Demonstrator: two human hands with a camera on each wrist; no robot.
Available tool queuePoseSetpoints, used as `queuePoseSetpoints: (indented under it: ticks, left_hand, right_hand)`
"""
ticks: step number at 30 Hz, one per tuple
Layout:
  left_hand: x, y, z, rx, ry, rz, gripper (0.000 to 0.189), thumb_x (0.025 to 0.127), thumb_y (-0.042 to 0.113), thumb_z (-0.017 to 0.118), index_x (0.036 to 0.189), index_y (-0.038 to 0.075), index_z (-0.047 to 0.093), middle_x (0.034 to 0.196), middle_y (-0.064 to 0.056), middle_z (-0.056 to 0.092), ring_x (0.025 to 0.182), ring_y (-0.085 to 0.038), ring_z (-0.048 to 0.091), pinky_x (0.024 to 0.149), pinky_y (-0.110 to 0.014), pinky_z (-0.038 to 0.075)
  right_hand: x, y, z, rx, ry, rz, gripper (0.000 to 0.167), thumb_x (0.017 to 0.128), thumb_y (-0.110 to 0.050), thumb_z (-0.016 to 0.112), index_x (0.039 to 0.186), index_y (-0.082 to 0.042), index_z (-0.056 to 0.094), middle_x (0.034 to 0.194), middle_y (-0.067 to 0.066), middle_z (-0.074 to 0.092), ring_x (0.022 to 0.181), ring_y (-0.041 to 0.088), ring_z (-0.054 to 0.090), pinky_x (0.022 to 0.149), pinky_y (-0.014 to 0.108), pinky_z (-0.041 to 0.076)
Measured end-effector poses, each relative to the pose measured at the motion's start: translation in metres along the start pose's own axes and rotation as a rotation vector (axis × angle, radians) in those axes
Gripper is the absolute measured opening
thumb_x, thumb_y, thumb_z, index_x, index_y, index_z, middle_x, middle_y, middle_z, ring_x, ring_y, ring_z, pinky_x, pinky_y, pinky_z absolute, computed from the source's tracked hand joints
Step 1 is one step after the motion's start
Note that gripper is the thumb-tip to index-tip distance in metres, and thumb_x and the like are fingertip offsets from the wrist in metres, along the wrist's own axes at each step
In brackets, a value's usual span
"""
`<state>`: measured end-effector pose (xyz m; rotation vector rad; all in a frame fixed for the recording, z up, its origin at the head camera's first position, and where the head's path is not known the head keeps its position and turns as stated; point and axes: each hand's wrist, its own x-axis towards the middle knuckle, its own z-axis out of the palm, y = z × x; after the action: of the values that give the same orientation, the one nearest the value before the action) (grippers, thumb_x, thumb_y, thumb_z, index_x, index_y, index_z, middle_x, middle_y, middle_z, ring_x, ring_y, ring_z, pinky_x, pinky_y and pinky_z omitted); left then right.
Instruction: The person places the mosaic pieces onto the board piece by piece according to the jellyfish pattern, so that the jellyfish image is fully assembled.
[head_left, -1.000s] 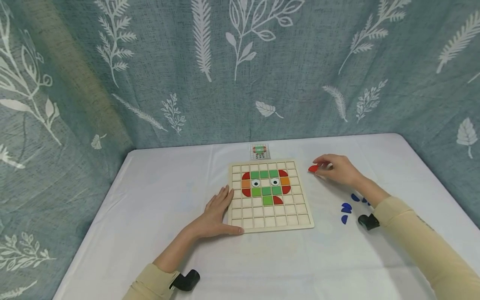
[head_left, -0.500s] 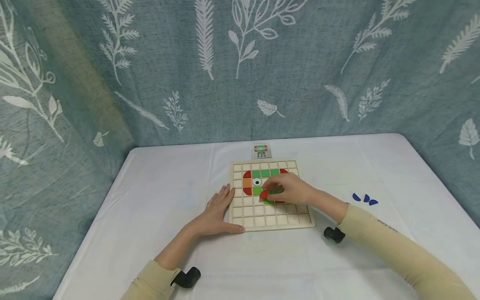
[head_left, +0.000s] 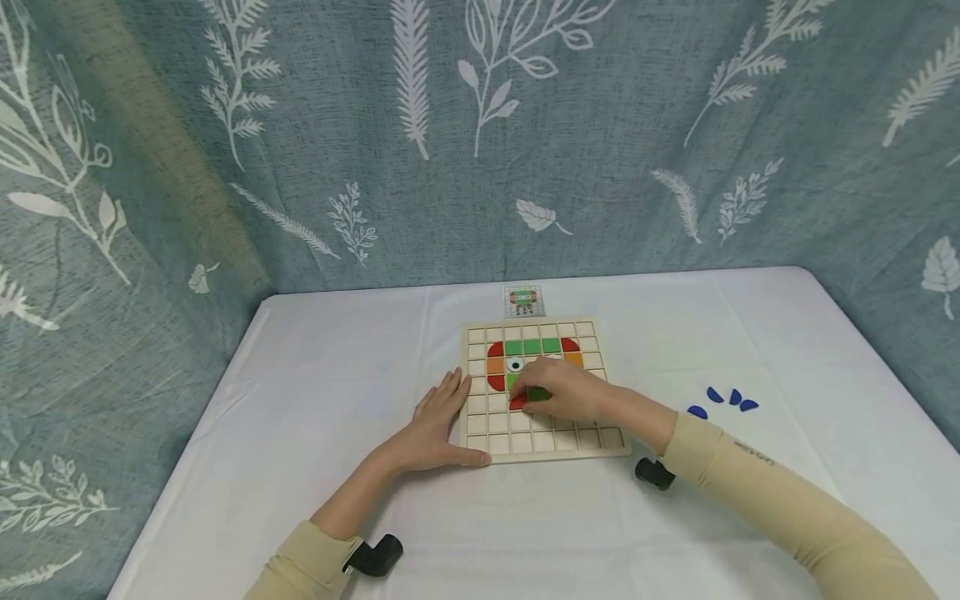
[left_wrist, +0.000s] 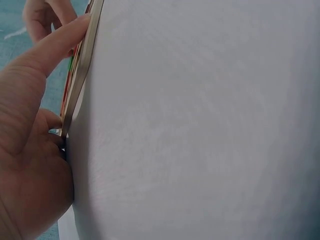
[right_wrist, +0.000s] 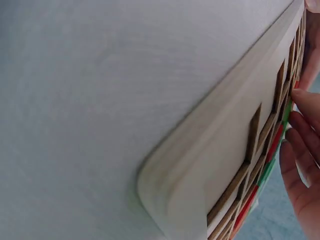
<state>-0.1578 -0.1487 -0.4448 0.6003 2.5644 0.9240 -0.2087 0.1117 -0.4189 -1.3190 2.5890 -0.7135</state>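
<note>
In the head view, the right hand hides the lower right of the coloured pattern on the board, and the bottom edge cuts off 2 sleeves. The card is too small to tell in detail; the left wrist view crops the left hand.

One grid board. Two hands: left hand at board's left side, right hand over board. Seen on board: three green squares along top, at least two more partly covered; two orange squares; one eye tile in plain sight; four red pieces, counting one at right fingertips. Four blue pieces visible right of board. One picture card beyond board.
</note>
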Motion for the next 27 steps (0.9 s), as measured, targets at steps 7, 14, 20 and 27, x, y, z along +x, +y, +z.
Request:
queuePoseSetpoints:
  ticks: [7, 14, 20, 27]
  left_hand:
    - [0.003, 0.001, 0.002, 0.004, -0.009, -0.012, 0.121, 0.074, 0.054, 0.079, 0.157, 0.005, 0.006, 0.163, -0.01, -0.005, 0.148, -0.021, -0.01, 0.118, -0.045, -0.004]
    - [0.002, 0.001, 0.002, 0.01, 0.004, -0.025, 0.122, 0.073, 0.053, 0.08, 0.156, 0.005, 0.006, 0.163, -0.011, -0.005, 0.148, -0.022, -0.009, 0.118, -0.045, -0.004]
    - [0.001, 0.001, 0.003, 0.001, 0.007, -0.024, 0.121, 0.073, 0.053, 0.08, 0.156, 0.004, 0.007, 0.163, -0.011, -0.004, 0.149, -0.023, -0.008, 0.118, -0.046, -0.003]
    - [0.002, 0.003, 0.003, 0.003, 0.005, -0.019, 0.121, 0.073, 0.053, 0.08, 0.157, 0.005, 0.007, 0.163, -0.011, -0.004, 0.149, -0.024, -0.008, 0.118, -0.047, -0.003]
  right_hand:
    - [-0.026, 0.007, -0.012, 0.128, 0.072, 0.072, 0.019, 0.095, -0.017, 0.066, 0.113, -0.013, 0.071, 0.112, -0.002, 0.067, 0.096, 0.014, 0.06, 0.081, 0.031, 0.051]
    - [-0.09, 0.037, -0.033, 0.15, 0.244, 0.257, 0.016, 0.093, -0.01, 0.066, 0.108, -0.009, 0.072, 0.101, -0.001, 0.069, 0.089, 0.013, 0.062, 0.074, 0.029, 0.055]
    - [-0.157, 0.058, -0.053, -0.028, 0.322, 0.513, 0.013, 0.089, -0.009, 0.071, 0.1, -0.002, 0.071, 0.087, 0.002, 0.066, 0.078, 0.017, 0.059, 0.066, 0.034, 0.053]
    - [-0.187, 0.065, -0.062, -0.053, 0.257, 0.687, 0.016, 0.085, -0.011, 0.074, 0.092, 0.002, 0.067, 0.075, 0.002, 0.059, 0.07, 0.018, 0.051, 0.062, 0.034, 0.046]
